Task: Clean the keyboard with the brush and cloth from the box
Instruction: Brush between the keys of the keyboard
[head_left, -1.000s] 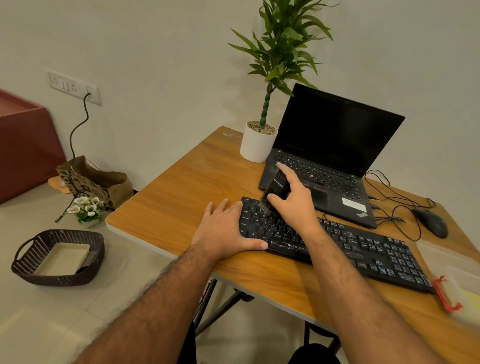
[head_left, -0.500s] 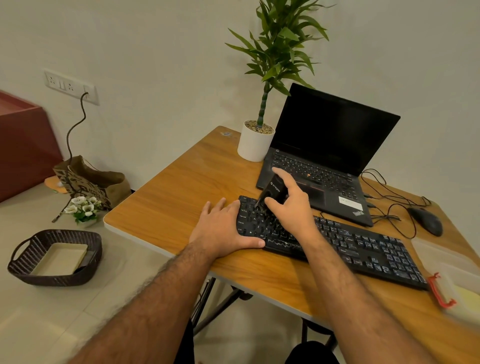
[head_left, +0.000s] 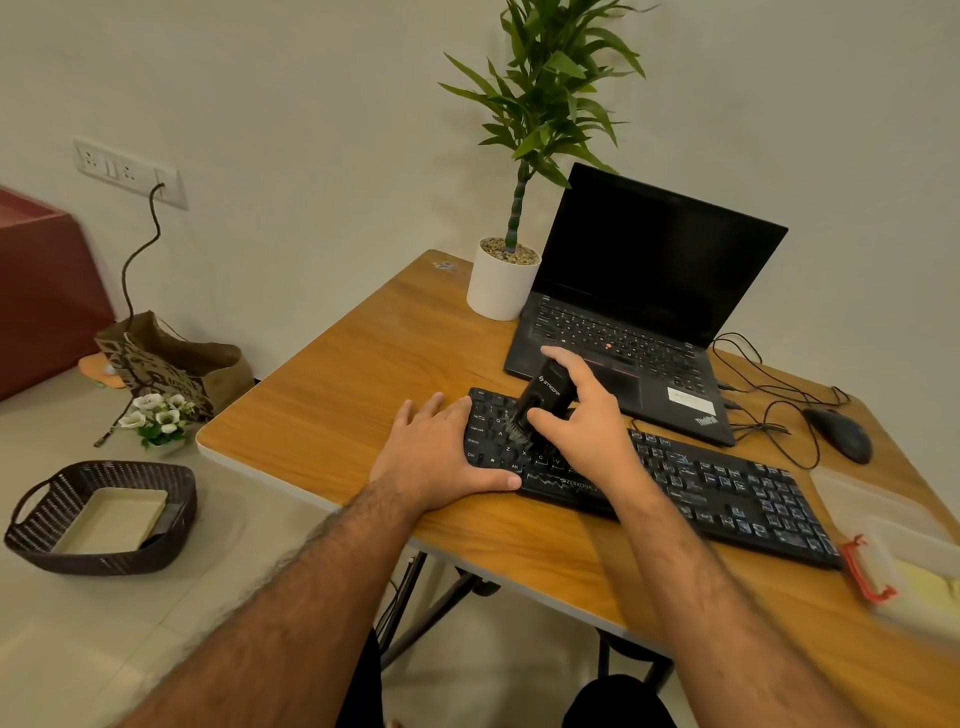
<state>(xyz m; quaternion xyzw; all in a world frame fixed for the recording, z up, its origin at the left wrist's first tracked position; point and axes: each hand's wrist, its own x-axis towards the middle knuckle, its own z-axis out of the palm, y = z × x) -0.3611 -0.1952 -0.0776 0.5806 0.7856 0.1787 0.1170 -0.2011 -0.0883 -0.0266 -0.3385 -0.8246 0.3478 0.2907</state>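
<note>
While bracing the keyboard (head_left: 675, 483) flat-fingered with the left hand (head_left: 436, 457) against sliding: right hand (head_left: 587, 421) gripping brush (head_left: 543, 397), bristles down among left-end keys.

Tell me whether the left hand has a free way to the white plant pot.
Probably yes. The left hand rests flat on the keyboard's left end, holding nothing, and only bare table lies between it and the white plant pot.
</note>
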